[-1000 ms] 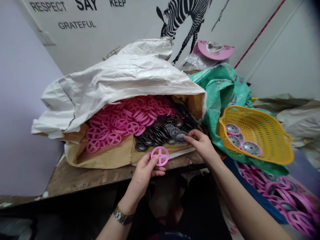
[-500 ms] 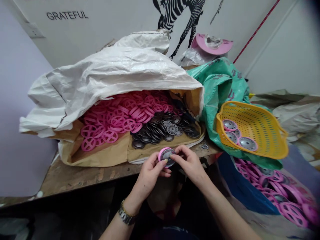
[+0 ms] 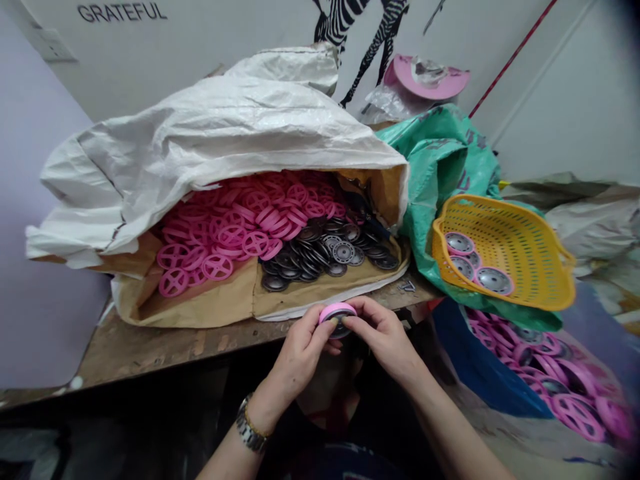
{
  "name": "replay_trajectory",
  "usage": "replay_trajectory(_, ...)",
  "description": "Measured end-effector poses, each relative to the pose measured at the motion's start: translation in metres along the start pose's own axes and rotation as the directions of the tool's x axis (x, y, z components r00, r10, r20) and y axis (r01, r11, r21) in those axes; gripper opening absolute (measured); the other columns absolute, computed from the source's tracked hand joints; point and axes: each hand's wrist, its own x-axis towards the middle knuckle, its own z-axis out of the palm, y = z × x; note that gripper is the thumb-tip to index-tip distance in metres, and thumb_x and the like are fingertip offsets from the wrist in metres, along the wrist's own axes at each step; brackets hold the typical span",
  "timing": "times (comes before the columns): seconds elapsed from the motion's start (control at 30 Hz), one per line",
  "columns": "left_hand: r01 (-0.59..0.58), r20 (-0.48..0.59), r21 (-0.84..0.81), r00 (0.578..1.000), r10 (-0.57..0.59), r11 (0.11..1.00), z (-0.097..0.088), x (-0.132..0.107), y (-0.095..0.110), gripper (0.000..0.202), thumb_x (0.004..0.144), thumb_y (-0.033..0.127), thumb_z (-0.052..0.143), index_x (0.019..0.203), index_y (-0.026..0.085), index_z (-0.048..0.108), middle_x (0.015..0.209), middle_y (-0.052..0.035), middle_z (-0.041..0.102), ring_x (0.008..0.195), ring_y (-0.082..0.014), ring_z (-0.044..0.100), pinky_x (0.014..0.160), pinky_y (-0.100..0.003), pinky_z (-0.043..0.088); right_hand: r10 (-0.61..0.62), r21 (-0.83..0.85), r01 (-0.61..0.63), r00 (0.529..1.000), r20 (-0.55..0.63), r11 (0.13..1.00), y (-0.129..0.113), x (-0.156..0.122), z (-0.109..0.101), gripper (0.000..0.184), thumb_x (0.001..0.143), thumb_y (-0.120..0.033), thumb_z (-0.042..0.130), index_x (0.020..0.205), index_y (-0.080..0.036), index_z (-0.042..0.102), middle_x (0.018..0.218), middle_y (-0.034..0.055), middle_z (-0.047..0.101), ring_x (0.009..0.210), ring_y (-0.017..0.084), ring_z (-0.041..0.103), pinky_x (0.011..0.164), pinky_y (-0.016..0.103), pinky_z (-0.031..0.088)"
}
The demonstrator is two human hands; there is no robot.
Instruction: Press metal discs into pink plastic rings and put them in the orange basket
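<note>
Between my two hands is a small toy wheel [image 3: 339, 311] with a pink rim and a dark grey hubcap disc in it. My left hand [image 3: 305, 338] grips its left side, thumb on the grey face. On the right side my right hand [image 3: 383, 331] holds it too, its thumb pressing the disc and its fingers behind the rim. Just beyond the hands, a white sack [image 3: 225, 133] lies open on its side. Pink spoked wheel rims [image 3: 231, 235] are heaped in its mouth, beside a pile of dark grey discs [image 3: 300, 261].
A yellow basket [image 3: 535, 267] at the right holds several pink-and-grey wheels [image 3: 494, 281], resting on a green bag [image 3: 430, 180]. Below it, a blue-edged bag [image 3: 493, 373] contains more pink wheels [image 3: 575, 413]. Small metal pieces [image 3: 407, 286] lie near the edge of the wooden table [image 3: 165, 350].
The wheel has tilted, so its pink rim shows more along the top. My right hand has closed further round it, both thumbs now on the disc. The view has shifted slightly.
</note>
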Motion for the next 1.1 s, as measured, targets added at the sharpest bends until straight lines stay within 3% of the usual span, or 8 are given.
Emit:
replay_trajectory(0.27,-0.121,-0.087,0.279,0.985,0.150,0.953,0.010,0.001,-0.005,0.032,0.098,0.042,0.042,0.091,0.016,0.060,0.074,0.0004,0.056,0.058,-0.0110,0.058,0.055,-0.022,0.049,-0.049,-0.105,0.037,0.993,-0.111,0.994,0.008,-0.005,0.002,0.009,0.081,-0.027,0.064,0.077,-0.020,0.064,0.072,-0.0023,0.058,0.071,0.015,0.051,0.069,0.026,0.040)
replay_trajectory(0.43,-0.013,-0.061,0.207,0.998,0.026,0.978,0.011,0.006,-0.007,0.033,0.096,0.045,0.042,0.094,0.017,0.059,0.075,-0.0005,0.058,0.058,-0.0140,0.062,0.052,-0.023,0.052,0.012,-0.057,-0.017,0.997,-0.082,0.998,0.019,-0.002,-0.003,0.015,0.080,-0.033,0.065,0.076,-0.019,0.062,0.069,-0.0026,0.055,0.069,0.015,0.049,0.067,0.026,0.040)
replay_trajectory(0.63,0.064,0.023,0.249,0.997,-0.072,0.966,0.006,0.004,0.000,0.026,0.091,0.037,0.052,0.110,0.020,0.056,0.082,-0.0005,0.061,0.059,-0.0140,0.063,0.053,-0.024,0.054,0.023,-0.084,-0.026,0.999,-0.033,0.996,0.008,-0.001,-0.007,0.014,0.082,-0.033,0.063,0.080,-0.019,0.061,0.073,-0.0020,0.056,0.071,0.015,0.051,0.068,0.026,0.041)
replay_trajectory(0.77,0.038,0.046,0.197,0.998,-0.048,0.980,0.008,0.001,-0.001,0.026,0.091,0.035,0.053,0.112,0.020,0.058,0.074,0.0002,0.062,0.059,-0.0152,0.063,0.055,-0.024,0.052,-0.005,-0.086,0.003,1.000,-0.019,0.996,0.001,-0.005,-0.004,0.011,0.085,-0.031,0.059,0.085,-0.021,0.063,0.079,-0.0008,0.061,0.078,0.016,0.054,0.073,0.026,0.043)
replay_trajectory(0.87,-0.018,0.052,0.267,0.999,0.004,0.963,0.012,0.000,-0.004,0.024,0.091,0.033,0.052,0.109,0.020,0.061,0.072,0.0001,0.062,0.058,-0.0151,0.061,0.056,-0.024,0.050,-0.007,-0.092,0.002,0.998,-0.060,0.996,0.000,-0.009,-0.005,0.010,0.084,-0.029,0.059,0.078,-0.021,0.062,0.072,-0.0028,0.058,0.072,0.015,0.052,0.068,0.025,0.041)
replay_trajectory(1.0,-0.047,0.075,0.299,0.997,0.026,0.953,0.023,0.002,-0.007,0.027,0.093,0.037,0.050,0.111,0.022,0.063,0.082,-0.0032,0.067,0.056,-0.0137,0.058,0.054,-0.024,0.048,-0.003,-0.087,-0.007,0.994,-0.110,0.996,0.000,-0.016,-0.012,0.012,0.083,-0.027,0.059,0.073,-0.020,0.060,0.068,-0.0035,0.054,0.069,0.014,0.049,0.066,0.024,0.039)
replay_trajectory(1.1,-0.021,0.097,0.220,0.995,-0.001,0.975,0.035,0.003,-0.007,0.036,0.093,0.038,0.051,0.125,0.024,0.057,0.101,-0.0063,0.067,0.065,-0.0147,0.061,0.060,-0.026,0.052,0.005,-0.111,-0.018,0.993,-0.116,0.994,-0.006,-0.022,-0.023,0.013,0.083,-0.029,0.060,0.074,-0.020,0.062,0.069,-0.0027,0.056,0.070,0.015,0.051,0.066,0.025,0.040)
